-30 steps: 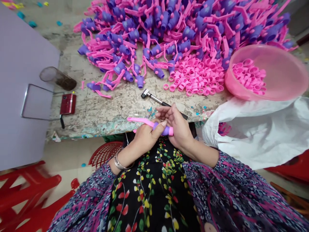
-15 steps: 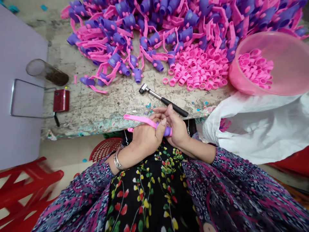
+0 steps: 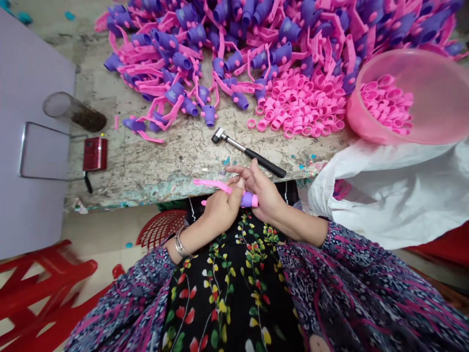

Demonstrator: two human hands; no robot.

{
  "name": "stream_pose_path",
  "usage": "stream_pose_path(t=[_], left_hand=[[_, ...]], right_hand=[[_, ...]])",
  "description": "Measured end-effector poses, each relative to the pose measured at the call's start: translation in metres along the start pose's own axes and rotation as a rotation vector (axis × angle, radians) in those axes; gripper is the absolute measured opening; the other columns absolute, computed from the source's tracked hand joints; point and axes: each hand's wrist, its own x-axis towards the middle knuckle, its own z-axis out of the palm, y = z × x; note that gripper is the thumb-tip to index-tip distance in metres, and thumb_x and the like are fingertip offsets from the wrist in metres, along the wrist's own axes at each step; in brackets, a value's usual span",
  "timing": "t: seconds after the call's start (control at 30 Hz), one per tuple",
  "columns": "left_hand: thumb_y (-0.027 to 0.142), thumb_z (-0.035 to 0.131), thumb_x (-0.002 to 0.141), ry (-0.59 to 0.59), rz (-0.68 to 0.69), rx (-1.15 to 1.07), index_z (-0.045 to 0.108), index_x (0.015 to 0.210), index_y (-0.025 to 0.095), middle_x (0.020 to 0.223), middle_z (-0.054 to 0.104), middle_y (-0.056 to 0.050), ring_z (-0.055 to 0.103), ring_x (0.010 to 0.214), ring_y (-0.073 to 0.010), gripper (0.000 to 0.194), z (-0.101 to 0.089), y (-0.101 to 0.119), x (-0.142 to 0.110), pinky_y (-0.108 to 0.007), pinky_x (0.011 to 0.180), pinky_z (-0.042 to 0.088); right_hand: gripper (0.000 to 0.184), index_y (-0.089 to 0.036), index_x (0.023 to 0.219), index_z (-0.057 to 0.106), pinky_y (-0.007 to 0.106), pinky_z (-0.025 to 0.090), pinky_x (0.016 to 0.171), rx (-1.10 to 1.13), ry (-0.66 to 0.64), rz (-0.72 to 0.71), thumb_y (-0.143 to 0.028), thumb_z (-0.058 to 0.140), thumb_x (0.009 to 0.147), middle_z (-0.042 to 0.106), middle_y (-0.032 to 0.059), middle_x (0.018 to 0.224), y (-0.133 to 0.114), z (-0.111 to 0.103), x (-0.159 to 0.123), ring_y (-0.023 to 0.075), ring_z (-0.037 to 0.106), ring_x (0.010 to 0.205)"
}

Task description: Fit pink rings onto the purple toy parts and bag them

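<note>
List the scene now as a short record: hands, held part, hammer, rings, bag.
Left hand: gripping a purple-and-pink part
Right hand: open beside the part's end; contact unclear
Part's end: pink ring on it
Hammer: lying on the table, beyond the hands
Loose rings: heaped on table, more in pink bowl
White bag: right of right hand

A red box [image 3: 95,153] sits on the tabletop [image 3: 157,164], a glass [image 3: 75,112] with dark contents just beyond it. Left of the box stands a pale panel [image 3: 36,151]; lower than the box are a stool [image 3: 71,270] and, farther right, a basket [image 3: 161,227].
</note>
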Motion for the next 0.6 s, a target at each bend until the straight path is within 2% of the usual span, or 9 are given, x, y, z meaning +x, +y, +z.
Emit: stream_pose_path(t=[0.1,0.17,0.23,0.3,0.4,0.5,0.6], left_hand=[[0.062,0.041,0.089,-0.002,-0.264,-0.307,0.059,0.078,0.019,0.065,0.06,-0.004,0.058,0.063,-0.0187,0.048,0.002,-0.001,0.006,-0.027,0.058,0.047],[0.065,0.045,0.086,-0.006,-0.33,-0.442,0.054,0.073,0.02,0.061,0.054,-0.001,0.053,0.057,-0.0152,0.048,0.001,0.001,0.007,-0.024,0.052,0.045],[0.064,0.051,0.083,0.022,-0.348,-0.538,0.051,0.073,0.02,0.062,0.052,0.001,0.052,0.057,-0.013,0.045,-0.001,0.002,0.008,-0.021,0.052,0.045],[0.061,0.056,0.082,0.061,-0.382,-0.607,0.05,0.076,0.02,0.065,0.052,0.002,0.053,0.058,-0.0115,0.042,-0.003,0.002,0.008,-0.019,0.052,0.045],[0.062,0.056,0.083,0.08,-0.411,-0.678,0.049,0.077,0.02,0.06,0.05,0.003,0.049,0.051,-0.0091,0.042,-0.005,-0.001,0.01,-0.017,0.046,0.04],[0.065,0.049,0.085,0.047,-0.377,-0.721,0.047,0.073,0.02,0.05,0.042,0.005,0.039,0.041,-0.0075,0.046,-0.008,-0.001,0.014,-0.017,0.038,0.028],[0.065,0.046,0.086,0.041,-0.334,-0.745,0.045,0.07,0.021,0.044,0.038,0.007,0.03,0.036,-0.0063,0.047,-0.014,0.001,0.016,-0.018,0.036,0.02]], right_hand=[[0.062,-0.023,0.103,0.065,0.031,0.052,0.066,0.017,-0.009,0.057,-0.074,0.033,0.09,0.068,0.004,0.08,-0.008,-0.003,0.004,0.0176,0.063,0.071],[0.056,-0.023,0.103,0.065,0.033,0.053,0.073,-0.038,0.0,0.015,-0.07,0.037,0.091,0.069,0.0046,0.085,-0.014,-0.01,0.004,0.0184,0.065,0.077],[0.043,-0.025,0.105,0.065,0.036,0.052,0.081,-0.199,0.039,-0.109,-0.061,0.046,0.092,0.069,0.0042,0.093,-0.02,-0.022,0.001,0.0189,0.065,0.085],[0.03,-0.027,0.106,0.065,0.038,0.049,0.088,-0.515,0.133,-0.325,-0.05,0.053,0.092,0.067,0.0039,0.098,-0.025,-0.039,-0.002,0.0203,0.063,0.091],[0.029,-0.023,0.111,0.066,0.045,0.043,0.095,-1.191,0.317,-0.63,-0.041,0.053,0.092,0.062,0.0103,0.107,-0.032,-0.066,-0.003,0.027,0.056,0.103],[0.038,-0.014,0.12,0.064,0.046,0.042,0.093,-1.685,0.359,-0.634,-0.037,0.05,0.093,0.059,0.0174,0.11,-0.032,-0.086,0.002,0.0318,0.053,0.103],[0.039,-0.01,0.122,0.062,0.043,0.044,0.087,-1.902,0.32,-0.554,-0.033,0.047,0.095,0.06,0.0179,0.103,-0.03,-0.095,0.01,0.0316,0.054,0.096]])
